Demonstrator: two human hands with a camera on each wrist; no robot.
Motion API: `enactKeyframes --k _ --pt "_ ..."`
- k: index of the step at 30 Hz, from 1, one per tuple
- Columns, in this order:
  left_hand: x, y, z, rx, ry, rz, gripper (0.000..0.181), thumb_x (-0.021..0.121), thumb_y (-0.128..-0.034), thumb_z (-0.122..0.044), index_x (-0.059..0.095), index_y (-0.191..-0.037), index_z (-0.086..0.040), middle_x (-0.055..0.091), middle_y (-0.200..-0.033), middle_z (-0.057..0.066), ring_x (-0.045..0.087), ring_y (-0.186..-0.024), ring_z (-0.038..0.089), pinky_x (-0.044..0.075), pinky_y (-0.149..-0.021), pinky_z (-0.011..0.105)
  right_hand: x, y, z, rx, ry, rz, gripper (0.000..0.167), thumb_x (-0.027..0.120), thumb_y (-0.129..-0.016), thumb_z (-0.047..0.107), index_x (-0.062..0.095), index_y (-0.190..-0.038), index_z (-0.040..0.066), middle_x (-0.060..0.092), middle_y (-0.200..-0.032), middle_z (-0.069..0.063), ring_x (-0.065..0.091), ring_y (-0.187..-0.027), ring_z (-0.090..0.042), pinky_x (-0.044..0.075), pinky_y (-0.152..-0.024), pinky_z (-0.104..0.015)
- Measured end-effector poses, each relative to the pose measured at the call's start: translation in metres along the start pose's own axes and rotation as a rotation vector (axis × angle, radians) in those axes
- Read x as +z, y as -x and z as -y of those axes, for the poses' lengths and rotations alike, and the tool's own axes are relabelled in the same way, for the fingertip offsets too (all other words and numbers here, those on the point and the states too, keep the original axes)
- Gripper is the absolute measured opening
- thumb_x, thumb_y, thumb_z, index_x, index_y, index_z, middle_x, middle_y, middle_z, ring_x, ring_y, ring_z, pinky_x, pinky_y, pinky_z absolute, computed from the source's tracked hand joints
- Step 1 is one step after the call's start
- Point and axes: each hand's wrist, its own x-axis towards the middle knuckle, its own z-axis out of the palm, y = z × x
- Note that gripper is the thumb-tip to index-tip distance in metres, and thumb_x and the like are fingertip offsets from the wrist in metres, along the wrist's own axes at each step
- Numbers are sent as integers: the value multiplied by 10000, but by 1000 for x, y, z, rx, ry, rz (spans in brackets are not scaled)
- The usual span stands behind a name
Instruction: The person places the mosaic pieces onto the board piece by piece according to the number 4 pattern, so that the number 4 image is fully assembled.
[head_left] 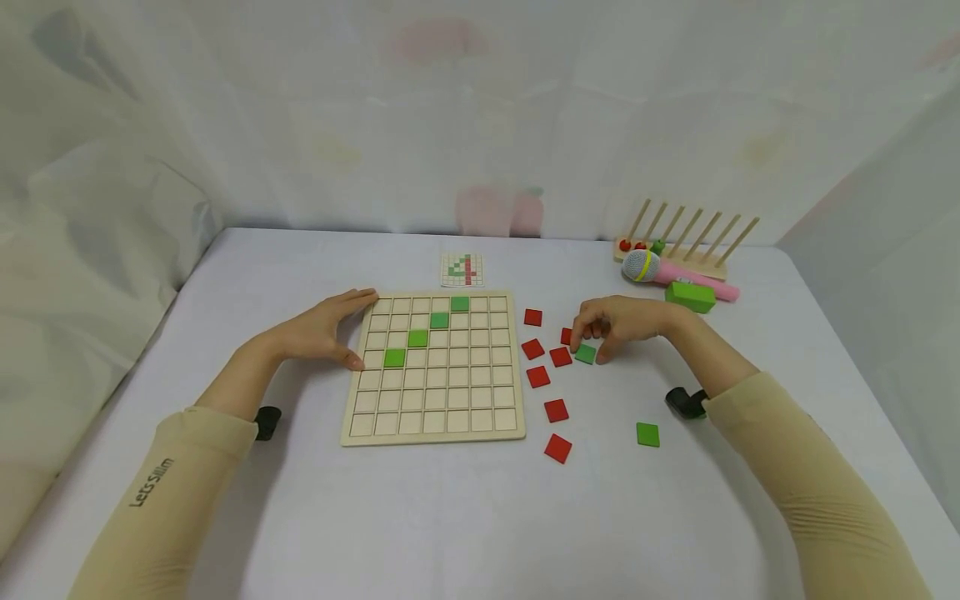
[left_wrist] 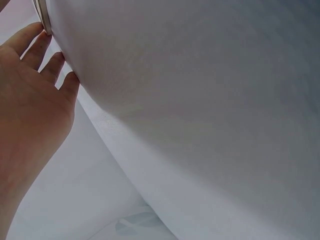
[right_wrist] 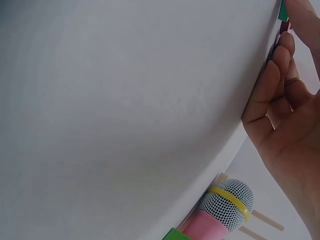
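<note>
Head view: L hand (head_left: 315, 332) at left edge of gridded board (head_left: 436, 377), thumb and fingers spread, apparently to stop it sliding. Board approx. mid-table (head_left: 420, 525); four green tiles (head_left: 417, 338) seated in a diagonal run of cells. Pattern card (head_left: 462, 270) just beyond far edge, presumably for ref. R hand (head_left: 618, 318) right of board, thumb & forefinger either side of a loose green tile (head_left: 586, 355) lying on table; whether pinched, cannot tell. Red tiles (head_left: 557, 411) scattered right of board, prob. for easy reach. Another green tile (head_left: 648, 434) nearer, to the right. Peg rack (head_left: 708, 265), toy mic (head_left: 681, 274) and green block (head_left: 690, 297) far right, seemingly set aside.

L wrist view: fingertips against board edge, fingers slightly apart, no clamping seen; consistent w/ steadying.

R wrist view: thumb beside loose green tile, other fingers bent; forefinger not made out, grip unconfirmed. Mic, block and rack pegs partly in view.
</note>
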Motion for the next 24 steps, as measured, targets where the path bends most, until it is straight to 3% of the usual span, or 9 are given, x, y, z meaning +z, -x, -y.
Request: enactKeyframes --k 12,24 --pt "0 0 1 -5 3 0 1183 905 -653 -314 210 -1578 -65 117 -1676 162 21 -1553 425 76 -1224 664 1 -2 1 14 27 -9 239 798 -780 74 720 -980 179 529 -1005 -86 474 -953 -228 436 -820 -309" --pt "1 -1 3 -10 -11 -6 1189 906 -648 -322 210 -1580 -75 122 -1675 163 24 -1553 427 68 -1227 662 2 0 2 -5 -1 -58 247 815 -747 38 616 -884 86 532 -904 -113 499 -875 -228 463 -747 -300"
